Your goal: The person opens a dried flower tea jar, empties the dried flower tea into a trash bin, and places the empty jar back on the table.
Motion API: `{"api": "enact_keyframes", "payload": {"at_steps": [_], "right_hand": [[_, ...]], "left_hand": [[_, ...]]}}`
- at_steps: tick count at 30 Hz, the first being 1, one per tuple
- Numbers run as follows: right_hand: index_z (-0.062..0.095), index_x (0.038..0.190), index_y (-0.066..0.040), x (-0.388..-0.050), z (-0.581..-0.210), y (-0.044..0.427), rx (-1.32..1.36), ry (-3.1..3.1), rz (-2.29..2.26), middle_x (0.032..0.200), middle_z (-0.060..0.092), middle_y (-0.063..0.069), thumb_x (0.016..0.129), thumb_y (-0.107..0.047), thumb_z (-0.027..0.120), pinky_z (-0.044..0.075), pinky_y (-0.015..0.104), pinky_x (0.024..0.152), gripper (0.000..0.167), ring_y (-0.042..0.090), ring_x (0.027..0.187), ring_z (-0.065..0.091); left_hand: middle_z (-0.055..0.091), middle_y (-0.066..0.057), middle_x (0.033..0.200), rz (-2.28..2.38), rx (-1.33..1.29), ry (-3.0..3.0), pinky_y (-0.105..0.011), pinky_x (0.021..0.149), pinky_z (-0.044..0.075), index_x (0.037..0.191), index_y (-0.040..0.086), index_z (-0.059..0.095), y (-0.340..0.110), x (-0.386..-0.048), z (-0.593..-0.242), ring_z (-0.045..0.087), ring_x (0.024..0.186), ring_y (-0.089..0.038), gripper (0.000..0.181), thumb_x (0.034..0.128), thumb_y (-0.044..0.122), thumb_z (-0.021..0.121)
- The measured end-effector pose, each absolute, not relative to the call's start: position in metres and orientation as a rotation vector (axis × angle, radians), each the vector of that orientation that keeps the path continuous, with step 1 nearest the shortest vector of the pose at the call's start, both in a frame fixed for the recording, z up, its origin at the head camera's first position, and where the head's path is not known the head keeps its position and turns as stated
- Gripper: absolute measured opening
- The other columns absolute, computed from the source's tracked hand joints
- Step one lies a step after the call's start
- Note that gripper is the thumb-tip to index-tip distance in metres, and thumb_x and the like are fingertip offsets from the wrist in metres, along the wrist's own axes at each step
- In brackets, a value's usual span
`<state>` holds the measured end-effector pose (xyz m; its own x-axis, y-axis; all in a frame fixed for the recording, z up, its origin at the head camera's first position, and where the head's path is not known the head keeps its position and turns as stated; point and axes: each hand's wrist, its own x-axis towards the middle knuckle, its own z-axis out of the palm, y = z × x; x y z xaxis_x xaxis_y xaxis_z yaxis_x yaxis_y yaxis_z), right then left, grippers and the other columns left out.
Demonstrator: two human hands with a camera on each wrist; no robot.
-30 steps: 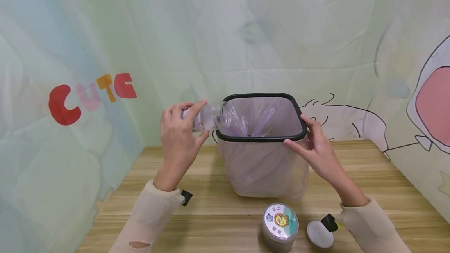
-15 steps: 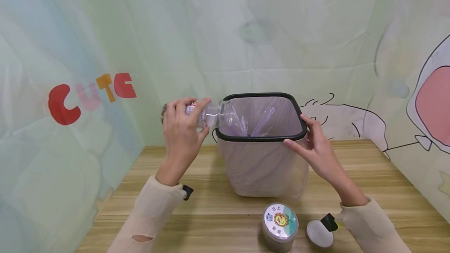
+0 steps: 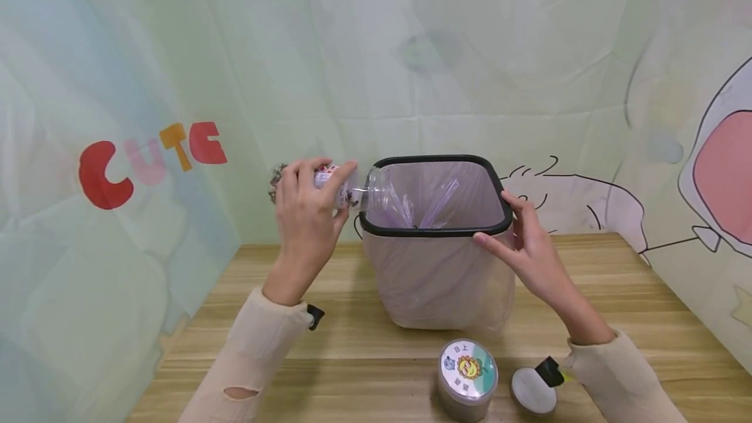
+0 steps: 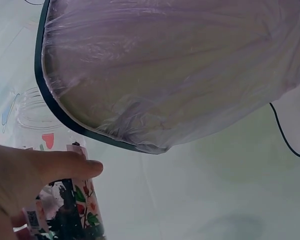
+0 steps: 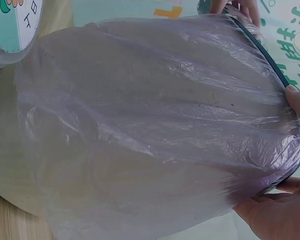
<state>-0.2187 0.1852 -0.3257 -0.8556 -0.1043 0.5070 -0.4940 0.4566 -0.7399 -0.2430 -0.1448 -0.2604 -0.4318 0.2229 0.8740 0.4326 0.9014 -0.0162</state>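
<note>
Jar (image 3: 352, 197) in curled LH (image 3: 307, 214), RH (image 3: 531, 253) on bin (image 3: 437, 279)

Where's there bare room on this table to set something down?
The table is bare left of the bin and tub, out to the left sleeve. Another free patch lies between the right sleeve and the curtain on the right. It's crowded where the tub, a small disc and the right sleeve sit close together.

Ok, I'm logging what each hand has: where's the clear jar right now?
In the head view, left of centre, the clear jar is held sideways in the left hand, at the left of the black-rimmed bin.
</note>
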Motion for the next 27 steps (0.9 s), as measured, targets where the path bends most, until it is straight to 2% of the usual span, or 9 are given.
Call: {"api": "enact_keyframes", "payload": {"at_steps": [3,10,16,21,27], "right_hand": [[0.023,0.156,-0.011,-0.219,-0.3264,0.1857,0.507,-2.318,1.358,0.138,0.049,0.016,0.093,-0.025,0.073,0.042,0.016,0.075,0.081,0.024,0.098,0.047],[0.023,0.156,-0.01,-0.2202,-0.3278,0.1863,0.52,-2.309,1.366,0.144,0.045,0.016,0.093,-0.025,0.073,0.041,0.009,0.086,0.082,0.024,0.109,0.051],[0.023,0.156,-0.01,-0.2203,-0.3273,0.1858,0.514,-2.309,1.36,0.143,0.046,0.017,0.093,-0.024,0.073,0.042,0.01,0.082,0.082,0.025,0.105,0.05],[0.024,0.155,-0.008,-0.2207,-0.3279,0.1861,0.518,-2.31,1.361,0.148,0.042,0.017,0.093,-0.025,0.073,0.041,0.008,0.086,0.081,0.026,0.109,0.051],[0.023,0.156,-0.012,-0.219,-0.3256,0.1853,0.513,-2.317,1.381,0.148,0.042,0.016,0.093,-0.023,0.073,0.042,0.011,0.082,0.082,0.024,0.107,0.049]], "left_hand": [[0.054,-0.015,0.127,-0.252,-0.487,-2.019,-0.053,0.094,0.04,0.127,0.026,0.066,-0.1444,-0.2446,-0.2596,0.043,0.115,-0.04,0.065,0.0702,0.002,0.088],[0.054,-0.017,0.125,-0.226,-0.512,-1.983,-0.053,0.093,0.04,0.125,0.027,0.066,-0.1441,-0.2479,-0.2591,0.045,0.114,-0.041,0.064,0.0708,0.0,0.086],[0.054,-0.018,0.125,-0.198,-0.53,-1.971,-0.053,0.091,0.041,0.126,0.027,0.066,-0.1444,-0.2496,-0.259,0.045,0.113,-0.041,0.062,0.074,-0.003,0.082],[0.054,-0.017,0.125,-0.194,-0.54,-1.953,-0.052,0.09,0.042,0.125,0.027,0.067,-0.1432,-0.251,-0.2577,0.046,0.112,-0.04,0.062,0.0733,-0.004,0.083],[0.055,-0.018,0.124,-0.189,-0.55,-1.944,-0.051,0.089,0.042,0.123,0.027,0.068,-0.1397,-0.2529,-0.2541,0.047,0.111,-0.04,0.061,0.0739,-0.006,0.081]]}}
